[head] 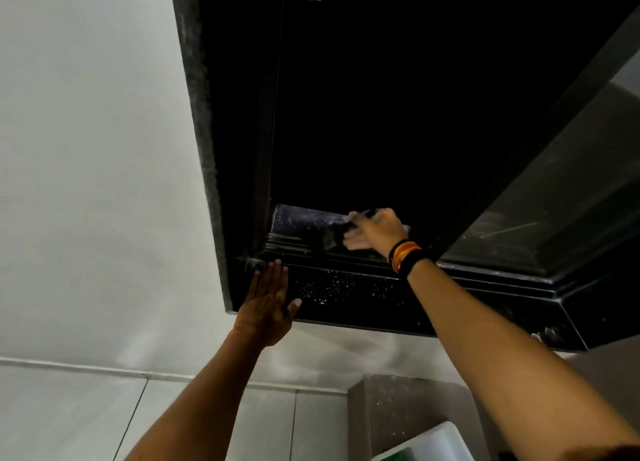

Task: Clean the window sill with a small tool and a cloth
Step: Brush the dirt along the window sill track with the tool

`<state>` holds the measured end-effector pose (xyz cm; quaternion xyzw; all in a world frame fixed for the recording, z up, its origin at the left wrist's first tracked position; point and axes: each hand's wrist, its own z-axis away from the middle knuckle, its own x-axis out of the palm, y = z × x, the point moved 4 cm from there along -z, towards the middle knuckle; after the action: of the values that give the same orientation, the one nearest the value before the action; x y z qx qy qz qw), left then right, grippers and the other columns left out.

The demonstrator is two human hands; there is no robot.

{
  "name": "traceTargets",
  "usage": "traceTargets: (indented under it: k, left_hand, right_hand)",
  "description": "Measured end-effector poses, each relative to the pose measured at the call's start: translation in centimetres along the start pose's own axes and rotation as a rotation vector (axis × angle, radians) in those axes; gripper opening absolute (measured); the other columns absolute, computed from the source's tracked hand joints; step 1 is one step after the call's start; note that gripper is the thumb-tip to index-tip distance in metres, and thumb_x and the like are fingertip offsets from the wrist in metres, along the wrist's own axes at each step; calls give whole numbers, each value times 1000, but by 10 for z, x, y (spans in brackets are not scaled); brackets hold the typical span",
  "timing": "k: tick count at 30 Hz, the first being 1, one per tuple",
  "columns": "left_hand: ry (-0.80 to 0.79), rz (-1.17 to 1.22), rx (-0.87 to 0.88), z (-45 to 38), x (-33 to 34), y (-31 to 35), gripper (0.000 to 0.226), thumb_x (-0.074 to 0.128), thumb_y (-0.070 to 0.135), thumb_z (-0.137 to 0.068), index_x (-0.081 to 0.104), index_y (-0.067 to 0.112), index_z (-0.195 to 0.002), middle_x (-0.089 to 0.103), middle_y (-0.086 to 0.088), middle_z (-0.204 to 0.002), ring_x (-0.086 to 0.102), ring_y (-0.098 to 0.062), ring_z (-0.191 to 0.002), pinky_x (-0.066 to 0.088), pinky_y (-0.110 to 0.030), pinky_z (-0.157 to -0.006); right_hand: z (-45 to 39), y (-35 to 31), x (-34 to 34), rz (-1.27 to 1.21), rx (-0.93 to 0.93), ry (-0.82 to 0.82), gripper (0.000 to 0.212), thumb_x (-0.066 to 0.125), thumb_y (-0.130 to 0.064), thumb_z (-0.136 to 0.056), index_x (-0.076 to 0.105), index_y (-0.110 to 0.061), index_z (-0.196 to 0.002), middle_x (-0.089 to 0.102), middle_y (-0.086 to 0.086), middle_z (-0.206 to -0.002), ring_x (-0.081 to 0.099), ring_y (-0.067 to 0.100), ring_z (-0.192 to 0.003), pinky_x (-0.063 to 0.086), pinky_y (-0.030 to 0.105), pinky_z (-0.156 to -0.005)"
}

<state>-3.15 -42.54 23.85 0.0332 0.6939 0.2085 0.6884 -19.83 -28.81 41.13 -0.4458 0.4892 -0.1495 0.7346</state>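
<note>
**Right hand working the sill track, left hand braced at the corner**

Right hand [372, 230] is at the window track [294, 242], near the sill's left end. Fingers [353, 242] curled round a small dark tool [327, 240]; looks like a brush, but motion blur, can't confirm. Tool's lower end is at the track rails; contact can't be told. Something pale shows at the hand's far side, too blurred to call a cloth. Black and orange bands [405, 254] on the right wrist.

Left hand [268, 299] lies flat on the window sill [346, 294] at its front-left corner, fingers straight and pressed together, thumb out to the right, holding nothing.

Sill is dark speckled stone with pale specks across the top. Window opening above is black; glass pane [554, 201] angles off on the right. White wall [97, 149] to the left.
</note>
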Motion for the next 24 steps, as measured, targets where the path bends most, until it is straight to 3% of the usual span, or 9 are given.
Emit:
traceTargets:
  k: [3, 6, 8, 10, 12, 15, 18, 21, 24]
  left_hand:
    - [-14, 4, -21, 0, -1, 2, 97, -15, 69, -83, -9, 7, -157, -20, -11, -165, -22, -26, -151, -30, -30, -113]
    - [-18, -9, -32, -1, 1, 0, 101, -22, 71, -79, -12, 8, -157, -23, -10, -164, -24, -25, -151, -23, -36, -119]
    - [-23, -8, -39, -1, 2, 0, 94, -15, 65, -82, -13, 8, -157, -23, -10, -164, -25, -25, -151, -17, -41, -123]
    - [-32, -8, -43, -1, 1, 1, 91, -14, 61, -82, -14, 8, -157, -24, -10, -164, -26, -25, -150, -16, -41, -123]
    - [-35, -2, -44, -1, -1, 0, 92, -14, 61, -81, -14, 9, -157, -24, -10, -164, -26, -24, -150, -18, -39, -122]
    - [-40, 2, -39, -1, -2, 0, 93, -14, 61, -80, -14, 8, -157, -23, -10, -165, -26, -24, -150, -18, -39, -122]
    - [-38, -3, -47, -2, -1, 0, 92, -14, 60, -81, -14, 8, -157, -24, -10, -164, -26, -25, -150, -16, -41, -123]
    - [-39, -26, -49, -2, 0, 0, 91, -15, 59, -81, -14, 8, -157, -24, -11, -164, -25, -25, -150, -15, -43, -124]
    - [-41, -27, -48, -3, 1, 0, 93, -13, 60, -81, -12, 8, -157, -21, -11, -165, -25, -25, -151, -21, -39, -121]
  right_hand:
    - [-8, -18, -17, -65, -17, 100, 29, 52, -17, -100, 62, 9, -106, 69, 22, -77, 72, 30, -66, 64, 39, -66]
    - [-13, -25, -44, 480, -34, 228, 37, 50, -27, -96, 66, 2, -78, 72, 18, -65, 72, 27, -59, 63, 40, -68]
    - [-9, -27, -32, 684, 13, 192, 32, 52, -28, -91, 66, -3, -77, 74, 20, -73, 73, 32, -69, 63, 43, -73]
    - [-4, -30, 8, 500, 44, 94, 28, 56, -23, -91, 69, 2, -92, 74, 24, -84, 73, 34, -75, 63, 44, -71]
    - [-7, -32, 49, 3, 92, -3, 28, 55, -16, -97, 63, 9, -107, 72, 31, -89, 72, 32, -66, 64, 40, -60]
    - [-20, -31, 53, -475, 84, 78, 21, 54, -14, -98, 61, 5, -99, 69, 28, -78, 70, 27, -56, 64, 41, -61]
    - [-23, -26, 1, -76, -44, 322, 32, 52, -29, -95, 64, -4, -80, 70, 19, -66, 70, 27, -52, 63, 45, -59]
    - [-24, -21, -3, 466, -75, 290, 40, 47, -37, -92, 67, -5, -78, 72, 16, -65, 71, 26, -55, 63, 38, -59]
    - [-23, -24, 54, 157, 28, 110, 34, 51, -34, -92, 66, -6, -79, 72, 19, -67, 73, 33, -59, 63, 50, -61]
